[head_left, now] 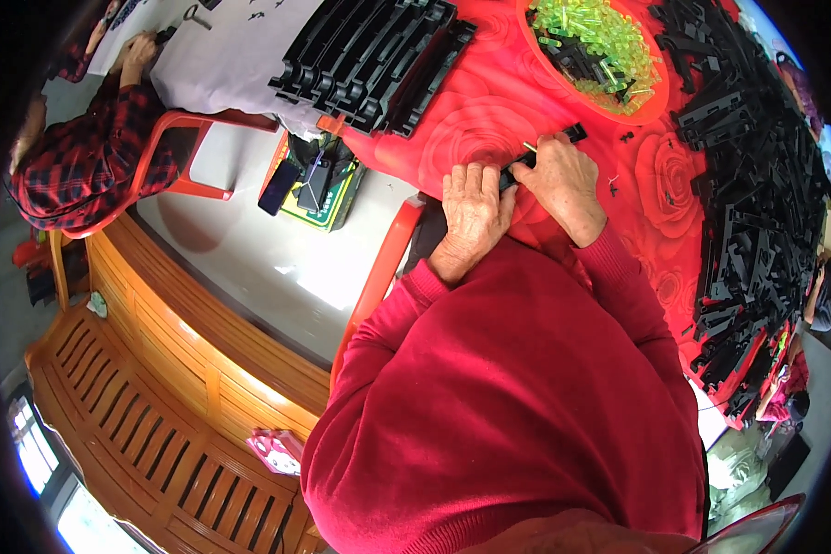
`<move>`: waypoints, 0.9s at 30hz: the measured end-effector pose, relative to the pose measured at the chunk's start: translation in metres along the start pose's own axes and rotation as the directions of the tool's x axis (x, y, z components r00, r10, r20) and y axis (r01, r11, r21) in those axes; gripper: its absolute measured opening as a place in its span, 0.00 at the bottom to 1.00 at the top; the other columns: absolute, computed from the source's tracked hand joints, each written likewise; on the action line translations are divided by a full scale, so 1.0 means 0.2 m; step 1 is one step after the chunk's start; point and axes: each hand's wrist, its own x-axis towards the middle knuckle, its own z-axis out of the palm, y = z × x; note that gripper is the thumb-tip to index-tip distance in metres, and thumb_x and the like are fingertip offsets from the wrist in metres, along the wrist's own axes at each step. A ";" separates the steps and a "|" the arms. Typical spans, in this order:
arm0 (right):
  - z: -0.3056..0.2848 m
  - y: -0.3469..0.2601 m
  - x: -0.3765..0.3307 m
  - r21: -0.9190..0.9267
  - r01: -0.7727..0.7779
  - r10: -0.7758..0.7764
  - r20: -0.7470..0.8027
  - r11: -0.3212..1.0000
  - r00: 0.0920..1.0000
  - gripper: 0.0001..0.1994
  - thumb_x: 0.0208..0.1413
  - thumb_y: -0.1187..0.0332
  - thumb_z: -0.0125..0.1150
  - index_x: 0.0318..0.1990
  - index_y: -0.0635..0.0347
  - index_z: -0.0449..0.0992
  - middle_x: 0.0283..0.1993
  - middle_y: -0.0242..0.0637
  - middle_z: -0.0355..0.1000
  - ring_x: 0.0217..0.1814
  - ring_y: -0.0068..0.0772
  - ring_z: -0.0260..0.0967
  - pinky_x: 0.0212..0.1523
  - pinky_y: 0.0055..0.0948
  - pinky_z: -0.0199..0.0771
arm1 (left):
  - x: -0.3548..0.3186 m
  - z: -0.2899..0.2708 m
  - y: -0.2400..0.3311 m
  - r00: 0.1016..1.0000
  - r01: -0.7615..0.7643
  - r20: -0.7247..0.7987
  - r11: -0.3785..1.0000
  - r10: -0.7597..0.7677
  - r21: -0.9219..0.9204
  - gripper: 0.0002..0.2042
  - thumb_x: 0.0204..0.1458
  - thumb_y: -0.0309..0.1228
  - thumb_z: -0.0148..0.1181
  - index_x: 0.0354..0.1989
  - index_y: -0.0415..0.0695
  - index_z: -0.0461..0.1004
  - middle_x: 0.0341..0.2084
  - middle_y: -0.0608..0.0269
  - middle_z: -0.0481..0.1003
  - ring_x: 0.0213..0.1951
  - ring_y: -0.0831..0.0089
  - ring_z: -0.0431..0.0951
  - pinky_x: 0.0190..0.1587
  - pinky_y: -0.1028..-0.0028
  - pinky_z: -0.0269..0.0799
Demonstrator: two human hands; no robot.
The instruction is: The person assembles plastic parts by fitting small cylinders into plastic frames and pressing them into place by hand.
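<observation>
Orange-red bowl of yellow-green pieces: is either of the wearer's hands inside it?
No, the left hand and right hand are both at a black part, apart from the bowl.

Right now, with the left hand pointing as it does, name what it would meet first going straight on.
The left hand would likely cross red tablecloth, then first meet the right end of the row of long black parts; it might narrowly pass them, as angle and depth are unclear.

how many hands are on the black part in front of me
2: the left hand at the left end of the black part, the right hand toward its right end. No others show there.
</observation>
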 end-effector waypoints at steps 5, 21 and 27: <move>0.01 -0.03 0.01 -0.010 -0.030 0.030 0.014 1.000 0.999 0.19 0.43 0.58 0.66 0.35 0.67 0.76 0.40 0.52 0.73 0.36 0.52 0.76 0.35 0.46 0.77 | 0.00 0.02 -0.02 1.000 -0.023 0.004 1.000 0.022 0.015 0.16 0.41 0.36 0.65 0.33 0.40 0.69 0.30 0.53 0.69 0.33 0.56 0.67 0.34 0.61 0.62; 0.10 -0.08 0.00 -0.083 -0.043 0.034 -0.110 0.996 0.993 0.19 0.42 0.64 0.64 0.39 0.70 0.73 0.38 0.49 0.70 0.31 0.45 0.76 0.29 0.37 0.78 | 0.01 0.03 -0.03 1.000 -0.024 -0.010 0.998 0.024 -0.061 0.14 0.38 0.32 0.64 0.30 0.41 0.67 0.27 0.54 0.66 0.32 0.56 0.68 0.33 0.62 0.63; 0.08 -0.08 -0.01 -0.032 -0.051 0.049 -0.039 0.998 0.998 0.19 0.45 0.62 0.62 0.40 0.70 0.70 0.41 0.52 0.70 0.36 0.51 0.75 0.34 0.44 0.77 | 0.01 0.02 -0.05 0.998 -0.058 0.010 0.997 0.059 -0.046 0.14 0.38 0.32 0.65 0.30 0.41 0.67 0.27 0.54 0.66 0.31 0.56 0.67 0.32 0.61 0.63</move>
